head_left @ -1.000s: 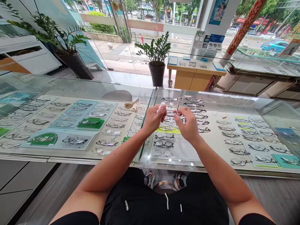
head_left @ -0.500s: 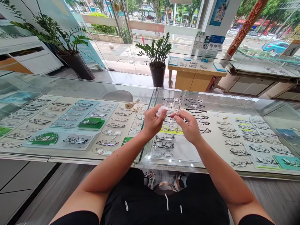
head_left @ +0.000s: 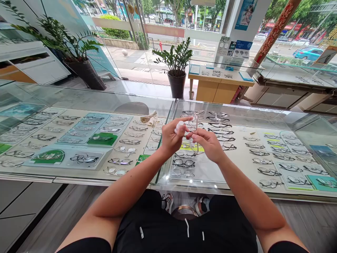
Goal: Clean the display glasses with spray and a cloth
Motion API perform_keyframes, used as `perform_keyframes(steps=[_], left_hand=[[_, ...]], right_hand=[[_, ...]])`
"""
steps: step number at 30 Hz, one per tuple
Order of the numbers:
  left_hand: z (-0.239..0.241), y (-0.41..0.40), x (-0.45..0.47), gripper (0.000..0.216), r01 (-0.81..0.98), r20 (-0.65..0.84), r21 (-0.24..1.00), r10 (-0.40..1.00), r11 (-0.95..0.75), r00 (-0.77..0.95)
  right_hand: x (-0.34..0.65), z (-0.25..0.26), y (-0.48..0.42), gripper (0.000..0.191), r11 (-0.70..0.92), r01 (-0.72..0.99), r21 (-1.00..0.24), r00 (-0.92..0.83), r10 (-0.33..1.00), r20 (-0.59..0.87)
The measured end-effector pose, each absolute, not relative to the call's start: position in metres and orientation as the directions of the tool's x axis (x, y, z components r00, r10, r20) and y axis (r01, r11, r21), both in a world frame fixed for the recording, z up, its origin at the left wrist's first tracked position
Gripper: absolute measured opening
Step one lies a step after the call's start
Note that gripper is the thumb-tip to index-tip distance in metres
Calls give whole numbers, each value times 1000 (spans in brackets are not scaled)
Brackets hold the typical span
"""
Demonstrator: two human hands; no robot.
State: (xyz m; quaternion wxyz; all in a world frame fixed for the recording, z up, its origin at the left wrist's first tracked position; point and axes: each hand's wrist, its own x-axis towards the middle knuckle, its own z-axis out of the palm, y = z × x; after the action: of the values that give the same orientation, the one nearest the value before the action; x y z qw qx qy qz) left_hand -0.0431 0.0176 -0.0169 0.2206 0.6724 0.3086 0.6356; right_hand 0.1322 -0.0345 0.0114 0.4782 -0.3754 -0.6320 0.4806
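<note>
Over the glass counter my two hands are close together. My left hand is wrapped round a small white bottle, whose top shows above the fist. Its index finger reaches out to a pair of clear-framed eyeglasses. Those eyeglasses are pinched in my right hand, turned so the frame stands nearly on edge. The thin frame blends with the spectacles lying in the case behind it, so its exact outline is hard to make out.
A crumpled beige cloth lies on the counter left of my hands. Inside the glass display case are rows of eyeglasses. A potted plant stands beyond it, and a small wooden display table is at the back.
My right hand has moved left and slightly down with the eyeglasses, closer to my left hand. The left index finger has stretched out towards the frame.
</note>
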Motion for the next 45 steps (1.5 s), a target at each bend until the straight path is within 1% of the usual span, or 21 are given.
perform_keyframes(steps=[5,7,9,13,15,19,21,23,26,31,34,36,38,45], left_hand=[[-15,20,-45,55,166,709,701,703,-693,-58],[-13,20,-45,55,174,691,719,718,-672,-82],[-9,21,-46,56,145,656,752,751,-643,-76],[-1,26,-48,67,-18,499,866,865,-499,43],[0,30,-48,69,-86,426,904,900,-419,96],[1,34,-46,63,-243,323,933,917,-266,233],[2,34,-45,56,-328,279,930,902,-168,330],[3,32,-45,51,-375,259,922,878,-99,404],[3,31,-46,52,-366,248,927,861,-78,445],[0,35,-51,49,-301,243,948,839,-101,486],[0,40,-57,43,-234,248,962,816,-142,522],[-1,43,-60,42,-203,271,960,815,-192,512],[-2,46,-62,41,-203,282,957,821,-206,496],[0,41,-57,32,-275,201,960,822,-56,533]], right_hand=[[133,13,-36,27,235,34,-972,-269,938,217],[133,14,-36,27,230,34,-972,-266,940,213],[134,15,-36,28,231,43,-972,-259,942,212],[135,14,-34,28,237,73,-969,-243,946,213],[135,13,-33,28,235,76,-969,-241,947,211],[137,13,-31,30,225,65,-972,-233,951,204],[139,13,-30,30,225,59,-973,-222,953,207],[140,13,-29,29,231,62,-971,-213,954,213],[141,13,-27,30,231,59,-971,-203,955,215],[142,14,-26,30,217,29,-976,-201,957,207],[144,16,-26,29,228,35,-973,-204,955,217],[146,17,-26,29,232,35,-972,-196,955,221],[147,17,-25,28,234,25,-972,-177,958,226],[145,16,-26,30,238,56,-970,-191,956,224]])
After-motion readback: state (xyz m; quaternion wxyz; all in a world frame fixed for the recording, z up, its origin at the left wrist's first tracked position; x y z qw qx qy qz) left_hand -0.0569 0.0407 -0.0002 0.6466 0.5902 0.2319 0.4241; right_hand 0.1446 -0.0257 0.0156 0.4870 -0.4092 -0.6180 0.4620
